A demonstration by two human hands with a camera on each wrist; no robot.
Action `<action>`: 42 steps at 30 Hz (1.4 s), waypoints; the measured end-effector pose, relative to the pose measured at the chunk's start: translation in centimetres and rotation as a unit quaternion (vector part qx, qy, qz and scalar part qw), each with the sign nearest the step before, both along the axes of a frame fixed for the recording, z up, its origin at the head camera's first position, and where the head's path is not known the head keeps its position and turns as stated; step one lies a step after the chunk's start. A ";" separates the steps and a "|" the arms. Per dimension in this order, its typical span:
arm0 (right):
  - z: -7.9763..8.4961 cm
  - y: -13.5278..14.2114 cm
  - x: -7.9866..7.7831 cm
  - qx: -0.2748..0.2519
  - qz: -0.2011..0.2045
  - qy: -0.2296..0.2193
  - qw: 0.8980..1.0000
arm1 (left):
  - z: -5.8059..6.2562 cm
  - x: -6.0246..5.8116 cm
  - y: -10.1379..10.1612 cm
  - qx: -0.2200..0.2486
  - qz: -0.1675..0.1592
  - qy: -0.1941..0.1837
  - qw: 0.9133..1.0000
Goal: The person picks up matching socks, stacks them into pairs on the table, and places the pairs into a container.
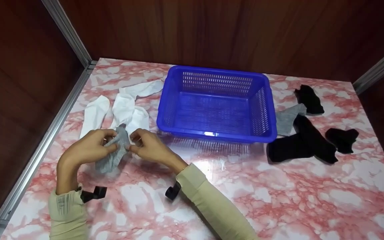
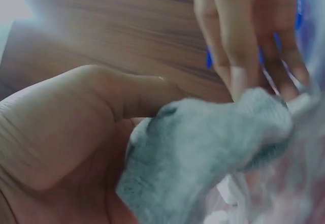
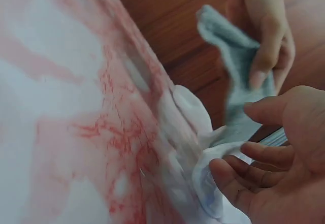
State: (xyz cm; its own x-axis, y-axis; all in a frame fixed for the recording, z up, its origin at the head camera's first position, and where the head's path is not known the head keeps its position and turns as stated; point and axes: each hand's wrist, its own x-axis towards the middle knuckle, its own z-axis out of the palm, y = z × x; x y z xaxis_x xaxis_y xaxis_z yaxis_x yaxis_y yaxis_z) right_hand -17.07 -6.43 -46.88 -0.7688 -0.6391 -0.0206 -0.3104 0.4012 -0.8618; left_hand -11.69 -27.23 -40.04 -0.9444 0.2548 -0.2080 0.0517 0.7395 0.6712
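Up off the worktop (image 1: pixel 245 200), to the left of the blue basket (image 1: pixel 215 136) and nearer to us, we had the grey sock (image 1: pixel 120 140) in play between two hands! The left hand (image 1: pixel 92 146) owned it: we saw its grip pinching the cloth, thumb laid against the near side, part of the sock hanging down below. Across from it, the right hand (image 1: pixel 150 146) was right at the sock's other edge, and here the right wrist view helped us: its grip was fairly wide, thumb apart from loosely bent fingers. Whether those fingertips truly touched the cloth, we couldn't tell.

Just beyond the hands, we had white socks (image 1: pixel 123 106) bunched on the worktop, one reaching up to the basket's left side. Over on the far right flank, a second grey sock (image 1: pixel 287 121) lay close beside the basket, and near it we counted black socks (image 1: pixel 315 141), two of them crossing, others lying apart. Behind it all, we had the dark wooden panel (image 1: pixel 212 33) standing along the worktop's far edge.
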 end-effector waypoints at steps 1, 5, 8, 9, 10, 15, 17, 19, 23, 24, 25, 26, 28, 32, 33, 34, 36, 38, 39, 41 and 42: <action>0.0 0.0 0.0 -0.007 -0.006 -0.014 1.000 | 0.4 0.1 0.1 0.006 -0.002 0.003 1.000; -0.1 0.2 0.0 -0.030 -0.005 -0.066 0.997 | 1.7 0.9 0.3 0.049 -0.013 0.008 0.999; -0.1 0.5 -0.2 -0.110 0.021 -0.143 0.983 | 2.3 1.3 0.5 0.089 -0.026 0.008 0.996; -0.1 0.6 -0.2 -0.155 0.032 -0.184 0.970 | 2.4 1.4 0.5 0.101 -0.030 0.007 0.994; -0.1 0.7 -0.3 -0.200 0.042 -0.228 0.952 | 2.5 1.5 0.6 0.111 -0.033 0.005 0.993; 0.3 1.4 -0.6 -0.362 0.024 -0.386 0.848 | 2.2 1.2 0.9 0.113 -0.048 0.002 0.992; 0.4 1.7 -0.7 -0.359 -0.005 -0.382 0.852 | 1.6 0.8 0.9 0.108 -0.062 -0.004 0.992; 0.3 2.0 -0.7 -0.325 -0.026 -0.360 0.874 | 0.8 0.3 0.8 0.107 -0.080 -0.017 0.991; -0.3 2.5 -0.3 -0.234 -0.036 -0.316 0.919 | -1.2 -0.3 0.5 0.114 -0.100 -0.045 0.988; -0.5 2.7 -0.2 -0.218 -0.033 -0.311 0.924 | -1.7 -0.4 0.5 0.117 -0.097 -0.053 0.987; -0.6 2.9 -0.1 -0.202 -0.031 -0.305 0.930 | -2.1 -0.4 0.4 0.122 -0.093 -0.059 0.986; -0.8 3.2 -0.1 -0.186 -0.029 -0.296 0.936 | -2.5 -0.5 0.4 0.128 -0.087 -0.062 0.986; -1.1 3.9 0.1 -0.162 -0.029 -0.283 0.945 | -3.2 -0.7 0.5 0.139 -0.077 -0.069 0.985; -1.6 5.6 0.1 -0.128 -0.036 -0.263 0.955 | -4.2 -1.1 0.7 0.151 -0.074 -0.081 0.983; -1.6 6.1 0.1 -0.124 -0.038 -0.268 0.955 | -4.4 -1.2 0.8 0.152 -0.075 -0.083 0.982; -1.6 6.6 0.1 -0.121 -0.038 -0.274 0.953 | -4.5 -1.3 0.9 0.152 -0.077 -0.083 0.982; -1.4 7.4 0.1 -0.121 -0.031 -0.285 0.950 | -4.6 -1.5 1.3 0.157 -0.078 -0.074 0.982; -1.3 8.2 0.2 -0.121 -0.024 -0.298 0.946 | -4.6 -1.5 1.6 0.167 -0.080 -0.061 0.981; -1.2 8.6 0.2 -0.124 -0.019 -0.307 0.944 | -4.5 -1.5 1.8 0.173 -0.081 -0.057 0.980; -1.0 9.4 0.4 -0.126 -0.017 -0.321 0.939 | -4.4 -1.5 2.3 0.178 -0.086 -0.051 0.979; -0.8 9.7 0.5 -0.126 -0.017 -0.326 0.937 | -4.2 -1.5 2.6 0.177 -0.085 -0.052 0.979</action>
State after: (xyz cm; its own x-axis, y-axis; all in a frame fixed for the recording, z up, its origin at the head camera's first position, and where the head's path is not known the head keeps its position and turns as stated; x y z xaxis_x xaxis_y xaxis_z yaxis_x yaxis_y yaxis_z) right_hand -16.56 3.28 -47.71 -0.6652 -0.6619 -0.3455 0.3251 0.1598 -0.9321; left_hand -13.15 -24.65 -44.26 -0.8600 0.4807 -0.1713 0.0719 0.4464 0.8919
